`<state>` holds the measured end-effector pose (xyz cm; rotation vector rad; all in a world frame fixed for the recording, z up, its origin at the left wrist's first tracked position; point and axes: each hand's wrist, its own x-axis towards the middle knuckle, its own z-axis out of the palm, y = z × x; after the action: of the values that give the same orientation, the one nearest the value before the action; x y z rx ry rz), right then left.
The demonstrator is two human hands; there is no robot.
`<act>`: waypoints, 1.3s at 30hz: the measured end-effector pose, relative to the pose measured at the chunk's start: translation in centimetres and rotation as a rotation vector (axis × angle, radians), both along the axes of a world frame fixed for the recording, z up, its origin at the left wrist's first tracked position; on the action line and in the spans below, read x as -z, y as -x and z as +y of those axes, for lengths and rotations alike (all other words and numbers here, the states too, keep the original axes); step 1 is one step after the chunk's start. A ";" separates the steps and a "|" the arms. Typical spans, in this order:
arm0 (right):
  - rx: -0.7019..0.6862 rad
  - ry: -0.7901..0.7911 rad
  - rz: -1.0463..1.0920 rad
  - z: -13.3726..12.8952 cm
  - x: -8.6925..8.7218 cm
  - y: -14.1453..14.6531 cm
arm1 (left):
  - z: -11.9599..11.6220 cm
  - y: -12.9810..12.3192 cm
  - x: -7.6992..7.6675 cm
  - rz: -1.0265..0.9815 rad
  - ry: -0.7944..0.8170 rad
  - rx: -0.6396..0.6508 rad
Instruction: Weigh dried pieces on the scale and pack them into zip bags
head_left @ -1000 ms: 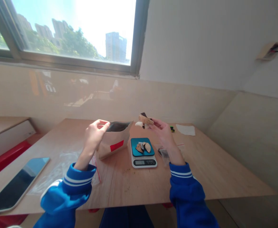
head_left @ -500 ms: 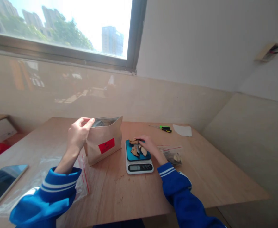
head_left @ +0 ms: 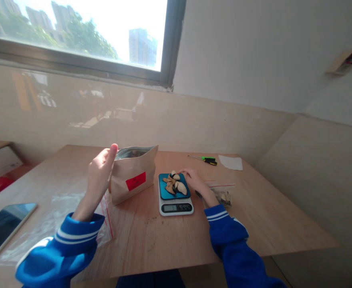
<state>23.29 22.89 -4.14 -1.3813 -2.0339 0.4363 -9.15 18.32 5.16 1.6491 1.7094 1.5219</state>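
Fingers of the left hand (head_left: pixel 99 170): grasping the near-left edge of the bag's mouth, thumb pointing up, the others curled in.
Fingers of the right hand (head_left: pixel 195 180): released, loosely bent at the far right corner of the scale, with nothing seen in their hold; whether a fingertip touches a slice, I cannot tell.
Paper bag (head_left: pixel 124 184): upright to the left of the scale, mouth gaping, silvery inside, a red label (head_left: pixel 135 181) on its front.
Dried slices (head_left: pixel 180 188): in a small overlapping heap on the blue platform (head_left: pixel 165 194), some brown, some pale, with dark edges.
Scale (head_left: pixel 177 214): white, between the two hands; its display (head_left: pixel 170 208) is too small to read.
Right-hand pouch (head_left: pixel 225 196): clear plastic with a red line, pieces inside, lying partly behind the right wrist.
Left-hand pouch (head_left: pixel 52 224): larger, clear and crumpled, red-edged, lying partly beneath the left forearm.
Tablet (head_left: pixel 7 228): dark-screened, at the far left.
Back of the desk (head_left: pixel 151 258): green and black tool handles (head_left: pixel 210 162) beside white paper (head_left: pixel 230 163).
Crumbs (head_left: pixel 151 221): scattered in front of the paper bag and scale.
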 end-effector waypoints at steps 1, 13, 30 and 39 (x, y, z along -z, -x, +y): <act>0.001 0.005 -0.003 -0.1 0.0 0.0 | -0.1 0.1 0.3 -0.020 0.002 0.036; -0.013 -0.083 0.049 -3.9 -2.3 -0.6 | 0.0 1.1 4.1 -0.101 0.041 0.263; 0.414 0.013 0.278 -23.7 4.5 -4.7 | 2.5 0.0 5.5 0.013 -0.012 -0.074; 0.403 0.035 0.240 -24.2 4.4 -4.8 | 0.3 0.4 5.6 -0.137 0.024 0.078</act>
<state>28.05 -1.27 -8.51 -1.6264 -1.5165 0.4345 -9.58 18.60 -0.39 1.5429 1.5676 1.5348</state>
